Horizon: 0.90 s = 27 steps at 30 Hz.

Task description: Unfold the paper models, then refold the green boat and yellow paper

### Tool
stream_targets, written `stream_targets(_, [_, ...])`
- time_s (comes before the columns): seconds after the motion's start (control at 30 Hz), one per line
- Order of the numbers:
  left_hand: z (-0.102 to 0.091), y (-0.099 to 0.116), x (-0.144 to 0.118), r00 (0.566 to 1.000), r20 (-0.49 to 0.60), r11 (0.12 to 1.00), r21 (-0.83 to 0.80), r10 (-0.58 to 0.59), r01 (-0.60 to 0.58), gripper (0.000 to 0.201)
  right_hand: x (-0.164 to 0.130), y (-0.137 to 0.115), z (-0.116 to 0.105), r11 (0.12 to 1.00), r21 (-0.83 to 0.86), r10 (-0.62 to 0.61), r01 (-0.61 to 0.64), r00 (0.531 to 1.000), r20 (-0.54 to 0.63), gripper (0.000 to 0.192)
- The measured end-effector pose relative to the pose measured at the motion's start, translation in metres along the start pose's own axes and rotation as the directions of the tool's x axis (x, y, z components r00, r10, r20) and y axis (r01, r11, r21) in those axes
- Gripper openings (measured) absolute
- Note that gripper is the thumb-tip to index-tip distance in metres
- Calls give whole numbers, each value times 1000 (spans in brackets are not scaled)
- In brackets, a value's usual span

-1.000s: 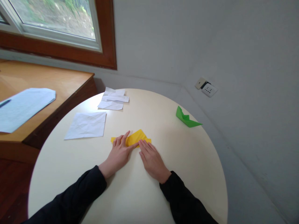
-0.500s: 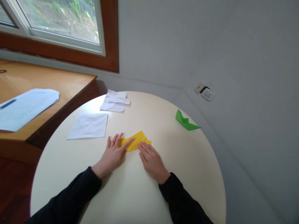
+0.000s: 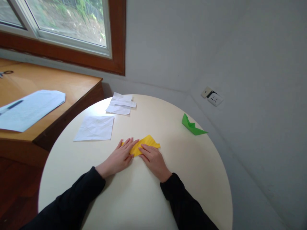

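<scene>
A folded piece of yellow paper (image 3: 149, 140) lies on the round white table between my two hands. My left hand (image 3: 121, 159) rests on its left part with fingers stretched out, covering that end. At the near edge, my right hand (image 3: 154, 161) has bent fingers over the paper and the thumb close below, pinching that edge. Parts of the lower folds are hidden under the fingers. Farther right, near the table's rim, sits a green folded paper boat (image 3: 193, 126).
A creased white sheet (image 3: 94, 128) lies left of my hands, with several white paper pieces (image 3: 118, 105) behind it. On the wooden desk (image 3: 79, 83) are papers (image 3: 40, 108), a pen (image 3: 14, 104) and scissors (image 3: 8, 72). A wall socket (image 3: 215, 99) is behind the table.
My right hand has slid slightly left along the near edge, and its fingers have curled in. My left hand's fingers have drawn closer together. The view has shifted a little left.
</scene>
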<state>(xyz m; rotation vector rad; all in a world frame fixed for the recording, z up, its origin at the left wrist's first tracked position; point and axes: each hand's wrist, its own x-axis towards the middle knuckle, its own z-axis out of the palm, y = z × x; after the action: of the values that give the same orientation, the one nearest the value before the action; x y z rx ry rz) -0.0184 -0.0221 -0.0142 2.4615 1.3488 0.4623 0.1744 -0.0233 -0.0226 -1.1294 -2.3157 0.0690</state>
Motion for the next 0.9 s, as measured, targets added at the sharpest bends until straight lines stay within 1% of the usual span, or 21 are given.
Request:
stream_targets(0.1, [-9,-9,1,994,48,991,-95,95,-90,57,0,2,-2,1000,4,17,-17,1000,7,25])
stream_targets(0.23, [-10,-16,4,992,35,986,-115,123,-118,42,0,3,-3,999,-7,35,-35,999,-7,24])
stream_targets(0.3, [-8,-17,5,992,13,987,-93,129,-127,35,0,4,-2,999,-7,44,-44,999,-17,23])
stream_targets(0.4, [-5,-17,6,988,-36,987,-38,153,-154,30,0,5,-2,999,-7,53,-53,999,-5,23])
stream_targets(0.57, [-3,-11,6,965,-166,979,65,202,-193,25,-1,2,-7,1000,-10,18,-18,1000,10,25])
stream_targets(0.63, [-3,-7,7,958,-209,980,77,196,-183,24,0,0,-8,1000,-28,-8,9,1000,4,24])
stream_targets(0.7, [-4,-3,8,960,-222,985,63,173,-163,22,1,-2,-8,998,-53,-20,20,1000,-10,21])
stream_targets(0.83, [-3,-2,9,968,-210,989,-22,140,-148,23,4,-5,-7,999,-50,-4,4,1000,4,18])
stream_targets(0.9, [-2,-3,10,967,-228,987,-76,118,-139,23,7,-4,-7,999,-41,8,-7,1000,18,17])
